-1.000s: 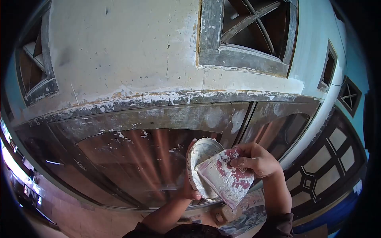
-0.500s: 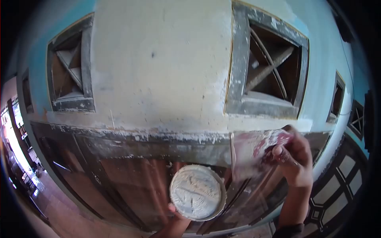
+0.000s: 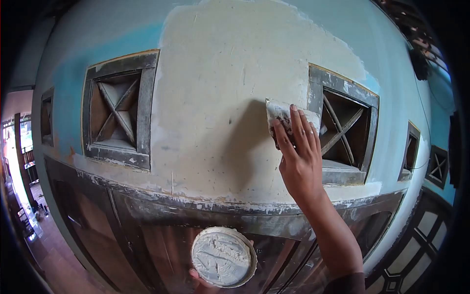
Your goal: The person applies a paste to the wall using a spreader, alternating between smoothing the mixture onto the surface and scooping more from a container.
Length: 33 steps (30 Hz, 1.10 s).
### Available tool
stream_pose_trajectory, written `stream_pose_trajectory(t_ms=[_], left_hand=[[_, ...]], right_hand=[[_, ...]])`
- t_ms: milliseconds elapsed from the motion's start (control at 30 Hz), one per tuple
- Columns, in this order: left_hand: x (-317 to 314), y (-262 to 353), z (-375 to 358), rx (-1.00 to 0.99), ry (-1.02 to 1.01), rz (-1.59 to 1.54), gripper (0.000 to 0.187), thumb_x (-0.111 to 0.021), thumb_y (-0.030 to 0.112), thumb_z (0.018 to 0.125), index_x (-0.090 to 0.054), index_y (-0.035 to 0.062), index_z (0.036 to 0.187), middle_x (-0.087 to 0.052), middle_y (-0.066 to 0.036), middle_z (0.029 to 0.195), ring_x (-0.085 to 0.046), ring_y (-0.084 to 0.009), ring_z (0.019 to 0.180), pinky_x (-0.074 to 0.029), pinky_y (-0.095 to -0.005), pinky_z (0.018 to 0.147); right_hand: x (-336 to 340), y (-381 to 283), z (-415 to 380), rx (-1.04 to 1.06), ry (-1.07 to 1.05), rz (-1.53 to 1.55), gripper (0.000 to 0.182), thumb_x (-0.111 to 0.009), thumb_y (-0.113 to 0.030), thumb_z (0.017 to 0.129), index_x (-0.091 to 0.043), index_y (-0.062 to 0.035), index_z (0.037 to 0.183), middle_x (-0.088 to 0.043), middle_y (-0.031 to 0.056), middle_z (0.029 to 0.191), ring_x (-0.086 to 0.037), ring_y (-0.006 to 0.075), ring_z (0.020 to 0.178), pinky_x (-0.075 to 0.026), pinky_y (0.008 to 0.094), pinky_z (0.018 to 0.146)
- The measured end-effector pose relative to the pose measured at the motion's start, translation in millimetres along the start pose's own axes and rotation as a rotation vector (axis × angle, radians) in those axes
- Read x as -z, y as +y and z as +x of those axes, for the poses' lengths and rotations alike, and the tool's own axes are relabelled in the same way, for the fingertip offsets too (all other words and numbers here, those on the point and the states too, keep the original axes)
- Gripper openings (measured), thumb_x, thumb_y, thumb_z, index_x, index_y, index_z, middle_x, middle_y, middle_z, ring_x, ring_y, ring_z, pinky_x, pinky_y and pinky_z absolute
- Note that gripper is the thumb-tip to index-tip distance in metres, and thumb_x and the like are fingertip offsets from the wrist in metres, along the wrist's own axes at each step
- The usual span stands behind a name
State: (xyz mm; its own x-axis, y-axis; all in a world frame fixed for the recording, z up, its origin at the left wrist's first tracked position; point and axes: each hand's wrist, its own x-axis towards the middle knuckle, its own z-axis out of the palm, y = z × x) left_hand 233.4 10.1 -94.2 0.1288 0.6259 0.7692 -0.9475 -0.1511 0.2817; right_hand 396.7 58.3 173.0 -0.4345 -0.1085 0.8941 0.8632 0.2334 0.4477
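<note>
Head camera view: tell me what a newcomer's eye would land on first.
Probably the broad cream patch mid-wall, between two crossed-slat openings. Next, the right hand with a paste-smeared flat spreader, beside the right-hand opening. Below, the left hand holds a round dish of whitish paste.

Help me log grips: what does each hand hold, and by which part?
Left hand: paste dish, cupped around its sides. Right hand: flat spreader, fingers across its face.
</note>
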Motion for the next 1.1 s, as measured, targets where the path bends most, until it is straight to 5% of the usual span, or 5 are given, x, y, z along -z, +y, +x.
stream_pose_trajectory(t_ms=[667,767,800,900,1100], left_hand=[[-89.8,228.2,89.3,-0.711,0.409,0.142,0.086,-0.038,0.078,0.094,-0.037,0.0169,0.156,-0.033,-0.010,0.162,-0.030,-0.0360,0.148,-0.028,-0.0659,0.118],[-57.8,242.5,78.2,-0.571,-0.156,0.270,0.084,-0.043,0.074,0.095,-0.036,0.0165,0.156,-0.028,-0.013,0.164,-0.025,-0.0426,0.150,-0.021,-0.0719,0.118],[-76.2,228.4,75.2,-0.763,0.407,0.075,0.087,-0.041,0.077,0.094,-0.036,0.0157,0.156,-0.026,-0.013,0.165,-0.024,-0.0438,0.150,-0.020,-0.0730,0.117],[-66.9,227.1,71.6,-0.838,0.524,0.129,0.090,-0.041,0.078,0.093,-0.036,0.0146,0.156,-0.028,-0.015,0.164,-0.026,-0.0457,0.149,-0.019,-0.0736,0.117],[-58.5,231.3,70.3,-0.551,-0.144,0.202,0.087,-0.037,0.075,0.096,-0.039,0.0105,0.153,-0.033,-0.019,0.160,-0.032,-0.0511,0.144,-0.029,-0.0744,0.113]], right_hand=[[-50.4,-14.2,57.3,-0.014,0.030,0.043,0.065,-0.058,0.004,0.083,-0.053,-0.0120,0.145,-0.052,0.0190,0.148,-0.045,0.0433,0.140,-0.035,0.0544,0.116],[-46.1,-24.2,44.1,-0.006,0.002,0.060,0.065,-0.058,0.006,0.082,-0.054,-0.0115,0.144,-0.053,0.0192,0.147,-0.045,0.0430,0.140,-0.036,0.0540,0.116],[-44.5,-26.2,38.3,-0.003,0.011,0.057,0.065,-0.058,0.006,0.082,-0.054,-0.0115,0.144,-0.053,0.0192,0.147,-0.045,0.0430,0.140,-0.036,0.0540,0.116],[-38.7,-23.0,31.1,0.037,0.042,0.085,0.063,-0.058,0.009,0.080,-0.058,-0.0097,0.140,-0.056,0.0191,0.144,-0.047,0.0401,0.140,-0.037,0.0538,0.115],[-46.1,-6.2,69.4,-0.009,0.099,0.093,0.065,-0.060,0.011,0.080,-0.057,-0.0111,0.141,-0.055,0.0181,0.145,-0.048,0.0388,0.139,-0.037,0.0504,0.116]])
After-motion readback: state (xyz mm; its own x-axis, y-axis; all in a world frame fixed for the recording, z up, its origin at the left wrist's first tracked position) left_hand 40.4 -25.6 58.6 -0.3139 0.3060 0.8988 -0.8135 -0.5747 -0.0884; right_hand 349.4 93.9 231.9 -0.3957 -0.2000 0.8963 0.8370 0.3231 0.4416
